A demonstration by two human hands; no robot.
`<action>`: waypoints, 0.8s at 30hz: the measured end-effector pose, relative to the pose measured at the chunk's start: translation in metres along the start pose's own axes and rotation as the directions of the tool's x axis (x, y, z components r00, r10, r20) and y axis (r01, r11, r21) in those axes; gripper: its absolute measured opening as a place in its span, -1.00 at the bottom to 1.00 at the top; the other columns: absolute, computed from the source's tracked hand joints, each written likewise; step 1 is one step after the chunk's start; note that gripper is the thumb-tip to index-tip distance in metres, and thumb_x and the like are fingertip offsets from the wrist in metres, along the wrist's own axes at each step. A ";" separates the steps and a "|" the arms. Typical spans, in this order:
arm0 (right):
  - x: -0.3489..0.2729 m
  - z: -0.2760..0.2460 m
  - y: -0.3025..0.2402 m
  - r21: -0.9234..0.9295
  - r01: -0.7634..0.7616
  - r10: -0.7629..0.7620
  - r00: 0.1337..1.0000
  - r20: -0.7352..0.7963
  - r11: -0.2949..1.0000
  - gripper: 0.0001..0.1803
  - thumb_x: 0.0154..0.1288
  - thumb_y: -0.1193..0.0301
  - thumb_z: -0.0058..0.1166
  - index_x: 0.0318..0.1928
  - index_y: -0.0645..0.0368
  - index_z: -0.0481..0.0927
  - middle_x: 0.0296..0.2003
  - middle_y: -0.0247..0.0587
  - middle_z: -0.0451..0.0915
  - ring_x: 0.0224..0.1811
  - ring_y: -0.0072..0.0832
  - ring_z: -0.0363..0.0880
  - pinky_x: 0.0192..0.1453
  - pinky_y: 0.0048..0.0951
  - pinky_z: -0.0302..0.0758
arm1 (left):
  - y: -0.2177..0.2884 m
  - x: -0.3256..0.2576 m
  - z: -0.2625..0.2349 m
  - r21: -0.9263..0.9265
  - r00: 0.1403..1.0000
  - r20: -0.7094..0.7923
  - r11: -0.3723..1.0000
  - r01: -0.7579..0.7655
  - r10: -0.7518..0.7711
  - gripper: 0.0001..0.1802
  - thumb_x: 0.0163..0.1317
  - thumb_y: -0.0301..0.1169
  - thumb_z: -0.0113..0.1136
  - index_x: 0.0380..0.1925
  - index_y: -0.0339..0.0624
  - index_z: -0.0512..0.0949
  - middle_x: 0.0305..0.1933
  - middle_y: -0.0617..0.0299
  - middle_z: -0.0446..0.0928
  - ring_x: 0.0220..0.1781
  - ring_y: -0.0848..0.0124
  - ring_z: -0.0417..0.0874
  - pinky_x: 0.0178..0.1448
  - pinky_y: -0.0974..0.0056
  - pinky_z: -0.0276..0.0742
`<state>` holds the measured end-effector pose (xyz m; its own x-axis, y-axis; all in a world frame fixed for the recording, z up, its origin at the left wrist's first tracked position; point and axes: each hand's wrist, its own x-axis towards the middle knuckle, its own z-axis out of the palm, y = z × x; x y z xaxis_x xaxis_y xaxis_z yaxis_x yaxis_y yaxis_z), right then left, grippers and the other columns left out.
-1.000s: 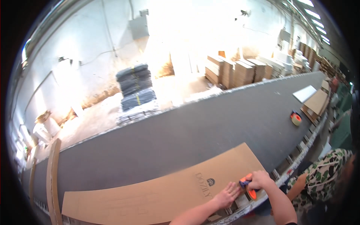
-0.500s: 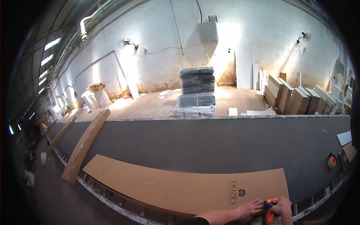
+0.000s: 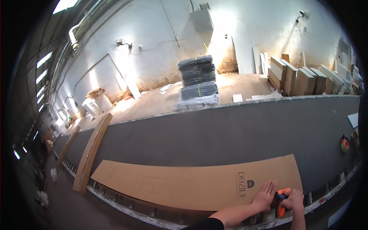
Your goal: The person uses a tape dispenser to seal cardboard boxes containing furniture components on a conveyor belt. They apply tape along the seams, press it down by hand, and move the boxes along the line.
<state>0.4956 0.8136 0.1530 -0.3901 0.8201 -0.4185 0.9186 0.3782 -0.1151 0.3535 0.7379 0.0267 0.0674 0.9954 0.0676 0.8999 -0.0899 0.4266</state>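
A long flat cardboard box (image 3: 184, 183) with dark printing near its right end lies along the near edge of the grey work surface. My left hand (image 3: 264, 197) rests flat on the box by its near right edge, fingers stretched out and close to the print. Just to its right, my right hand (image 3: 294, 200) is wrapped round an orange and dark-blue tape dispenser (image 3: 281, 210) at the box's near right edge. The handle is partly hidden by my fingers. Whether tape is touching the cardboard cannot be made out.
Two narrow cardboard boxes (image 3: 92, 153) lie across the grey belt (image 3: 184, 138) at the left. Another tape dispenser (image 3: 344, 143) sits at the right. Beyond the belt stand a stack of dark wrapped sheets (image 3: 196, 71) and several leaning boxes (image 3: 306, 81).
My view has tilted and shifted. My left hand lies a little higher on the box, fingers pointing farther away. My right hand still grips the tape dispenser beside it.
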 end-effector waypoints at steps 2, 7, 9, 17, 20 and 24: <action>0.013 0.001 0.002 0.098 0.069 -0.066 0.997 -0.034 0.993 -0.42 -0.29 0.16 0.32 -0.06 -0.28 0.73 -0.22 -0.14 0.72 -0.05 -0.15 0.68 0.08 -0.18 0.59 | -0.007 0.011 0.003 -0.067 0.999 -0.007 0.997 -0.048 0.048 0.31 -0.24 -0.29 0.48 0.45 -0.52 -0.13 0.52 -0.29 0.00 0.60 -0.15 -0.03 0.63 -0.02 -0.04; 0.045 -0.020 -0.018 0.052 0.123 -0.125 0.992 0.035 0.991 -0.61 -0.18 0.21 0.17 -0.27 0.04 0.76 -0.32 -0.05 0.72 -0.21 -0.13 0.73 -0.12 -0.16 0.65 | -0.023 0.027 -0.031 0.117 0.998 0.051 0.993 0.033 -0.039 0.08 0.12 -0.16 0.28 0.48 -0.43 -0.10 0.58 -0.16 -0.05 0.64 0.01 -0.08 0.66 0.01 -0.22; 0.050 -0.019 -0.009 0.072 0.107 -0.109 0.994 0.025 0.992 -0.55 -0.21 0.24 0.18 -0.18 -0.02 0.76 -0.30 -0.13 0.73 -0.20 -0.18 0.74 -0.11 -0.19 0.65 | -0.022 0.034 -0.029 0.231 0.996 0.090 0.973 0.000 -0.022 0.11 0.18 -0.04 0.20 0.46 -0.53 -0.17 0.58 -0.18 -0.06 0.63 0.01 -0.07 0.65 0.00 -0.19; 0.011 0.008 0.003 0.112 0.053 -0.057 0.998 0.028 0.992 -0.46 -0.20 0.27 0.16 -0.05 -0.07 0.72 -0.27 -0.15 0.73 -0.17 -0.20 0.73 -0.09 -0.19 0.63 | -0.003 0.011 -0.015 0.265 0.979 0.200 0.961 -0.079 0.026 0.14 0.20 -0.06 0.16 0.46 -0.56 -0.28 0.61 -0.13 -0.15 0.65 0.00 -0.18 0.66 0.04 -0.26; 0.000 0.021 -0.003 0.146 0.074 -0.070 0.997 -0.033 0.987 -0.55 -0.20 0.32 0.15 -0.15 -0.07 0.73 -0.18 -0.03 0.64 -0.10 -0.07 0.67 -0.02 -0.15 0.62 | -0.009 -0.001 -0.013 0.227 0.984 0.167 0.969 -0.098 0.060 0.06 0.16 -0.21 0.21 0.48 -0.44 -0.18 0.59 -0.05 -0.09 0.64 -0.03 -0.15 0.66 -0.01 -0.25; -0.015 0.035 -0.010 0.096 0.095 -0.087 0.993 -0.085 0.991 -0.48 -0.16 0.31 0.15 -0.04 -0.10 0.70 -0.13 -0.03 0.63 -0.10 -0.09 0.68 -0.02 -0.15 0.61 | -0.018 -0.016 0.000 0.175 0.992 0.084 0.978 -0.112 0.099 0.06 0.14 -0.25 0.21 0.50 -0.36 -0.18 0.61 0.07 -0.07 0.65 0.02 -0.14 0.66 -0.04 -0.29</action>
<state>0.4950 0.7823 0.1285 -0.4727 0.8174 -0.3292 0.8791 0.4115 -0.2406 0.3357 0.7240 0.0181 0.1919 0.9809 0.0329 0.9481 -0.1939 0.2522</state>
